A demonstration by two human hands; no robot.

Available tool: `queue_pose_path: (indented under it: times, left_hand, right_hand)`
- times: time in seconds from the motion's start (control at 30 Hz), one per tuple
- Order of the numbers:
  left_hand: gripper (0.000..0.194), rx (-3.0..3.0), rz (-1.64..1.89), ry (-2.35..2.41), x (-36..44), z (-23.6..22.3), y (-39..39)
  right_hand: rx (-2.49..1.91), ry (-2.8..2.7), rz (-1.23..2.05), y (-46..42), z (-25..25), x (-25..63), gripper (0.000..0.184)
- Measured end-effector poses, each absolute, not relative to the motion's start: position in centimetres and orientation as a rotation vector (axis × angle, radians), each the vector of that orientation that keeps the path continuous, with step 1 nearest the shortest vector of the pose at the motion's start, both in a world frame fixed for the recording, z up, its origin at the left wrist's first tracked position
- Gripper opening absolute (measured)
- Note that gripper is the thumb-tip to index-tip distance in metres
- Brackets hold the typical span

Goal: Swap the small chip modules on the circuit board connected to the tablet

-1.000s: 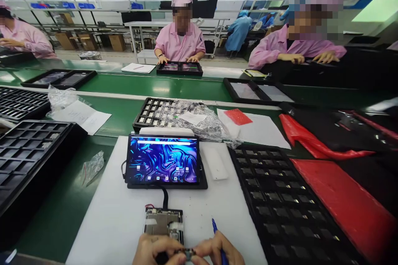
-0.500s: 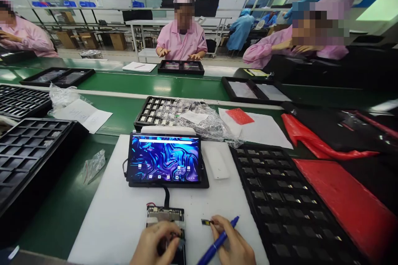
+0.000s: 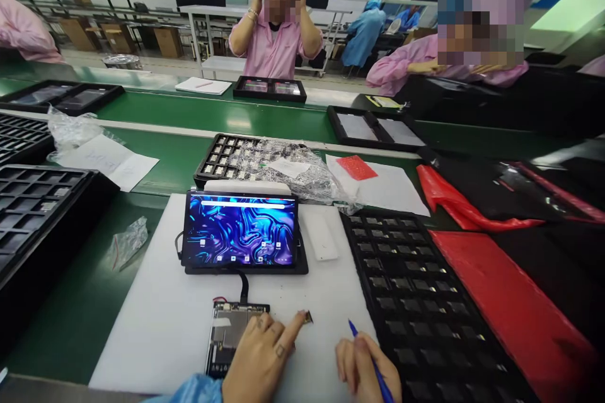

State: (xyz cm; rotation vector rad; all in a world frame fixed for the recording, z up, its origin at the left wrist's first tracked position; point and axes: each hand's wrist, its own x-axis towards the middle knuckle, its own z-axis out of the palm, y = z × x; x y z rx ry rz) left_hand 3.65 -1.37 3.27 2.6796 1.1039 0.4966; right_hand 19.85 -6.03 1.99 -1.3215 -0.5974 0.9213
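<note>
Right fingers [image 3: 362, 356] around blue pen [image 3: 380, 381], handwritten paper [image 3: 111, 158] illegible

The left hand [image 3: 262, 351] shows dark markings [image 3: 279, 350], its sleeve [image 3: 197, 388] blue.

Yr L hand [image 3: 265, 352] hides pt of the opened gadget [image 3: 222, 334]. The dark bit [image 3: 309, 317] at yr L fingertip is too small to tell. Yr R hand [image 3: 363, 362] hides the middle of yr pen [image 3: 382, 383]; btm edge cuts off that wrist. Writing on the folded paper [image 3: 111, 160] is too fuzzy to read.
</note>
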Motion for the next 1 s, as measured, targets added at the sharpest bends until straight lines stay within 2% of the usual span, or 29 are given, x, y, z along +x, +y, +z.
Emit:
queue_pose_path:
  times: [0.1, 0.13, 0.23, 0.3, 0.43, 0.67, 1.0]
  left_hand:
    - [0.038, 2.646, 0.634, 1.273, 3.2, 3.6, -1.3]
    - [0.034, 2.618, 0.693, 1.296, 2.9, 3.8, -1.3]
    - [0.033, 2.601, 0.815, 1.193, 1.7, 4.5, -1.1]
    - [0.03, 2.63, 0.838, 1.039, 1.1, 4.8, -1.1]
    - [0.031, 2.745, 0.806, 0.908, 0.4, 4.4, -1.5]
    - [0.034, 2.809, 0.711, 0.99, 0.5, 3.4, -1.8]
    - [0.034, 2.761, 0.698, 1.012, 0.5, 3.4, -1.7]
  right_hand:
    - [-1.237, -0.508, 1.023, -5.8, 2.0, 18.9, 0.038]
    - [-1.241, -0.512, 1.016, -5.7, 1.8, 18.9, 0.036]
    - [-1.253, -0.701, 0.877, -5.2, 1.4, 19.4, 0.045]
    - [-1.253, -0.866, 0.809, -4.8, 1.3, 19.6, 0.039]
    - [-1.336, -1.064, 0.864, -4.2, 1.9, 18.5, 0.027]
    - [-1.562, -1.141, 0.683, -3.2, 1.7, 16.7, 0.039]
    - [-1.6, -1.231, 0.627, -3.0, 1.5, 16.7, 0.036]
